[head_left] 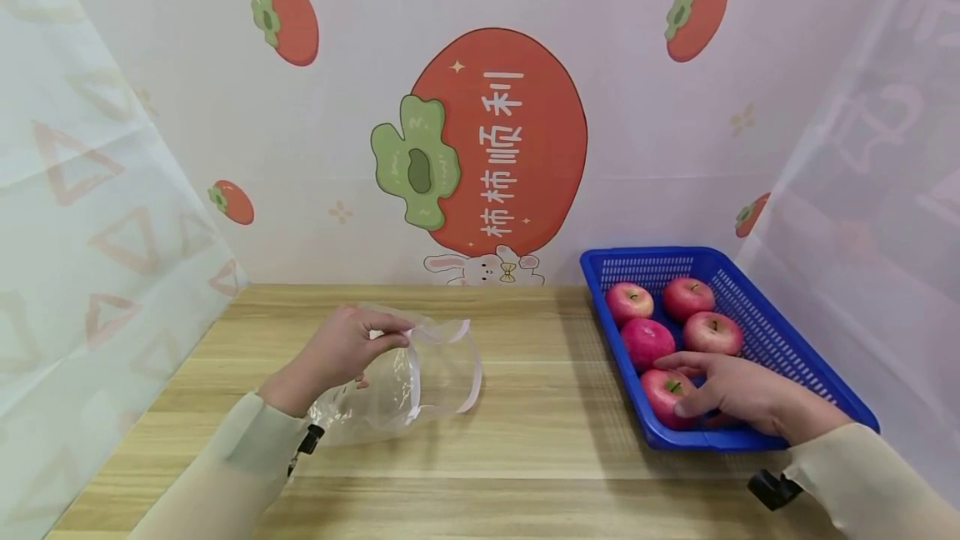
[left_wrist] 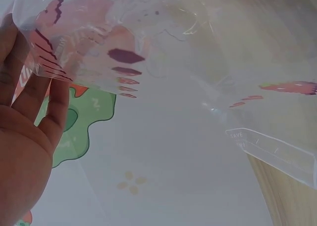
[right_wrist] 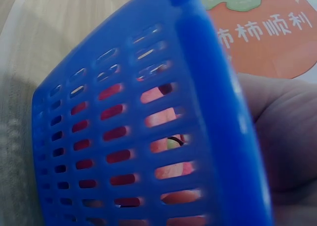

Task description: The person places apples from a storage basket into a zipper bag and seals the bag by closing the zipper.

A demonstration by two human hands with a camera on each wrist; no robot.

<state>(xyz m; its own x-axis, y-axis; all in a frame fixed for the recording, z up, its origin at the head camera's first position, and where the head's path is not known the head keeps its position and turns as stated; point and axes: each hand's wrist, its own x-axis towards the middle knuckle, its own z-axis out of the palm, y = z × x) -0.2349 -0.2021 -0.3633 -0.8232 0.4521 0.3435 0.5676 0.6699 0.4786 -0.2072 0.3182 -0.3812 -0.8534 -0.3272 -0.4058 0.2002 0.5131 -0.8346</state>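
Observation:
My left hand [head_left: 341, 352] pinches the rim of a clear plastic bag [head_left: 390, 382] between thumb and fingers. The bag lies on its side on the wooden table, its white-edged mouth spread toward the right. In the left wrist view, the transparent film with red printed marks hangs from the fingers. Over the front of a blue basket [head_left: 645, 437], my right hand [head_left: 742, 390] grips the nearest red apple [head_left: 660, 394], thumb on one side and fingers on the other. The basket wall [right_wrist: 114, 151] covers most of that grip in the right wrist view.
Behind the held apple sit several more apples, among them a deep pink one [head_left: 647, 343] and a paler one [head_left: 712, 333]. The basket stands at the right of the wooden table [head_left: 540, 440]. Printed white sheets [head_left: 637, 132] enclose the back and both sides.

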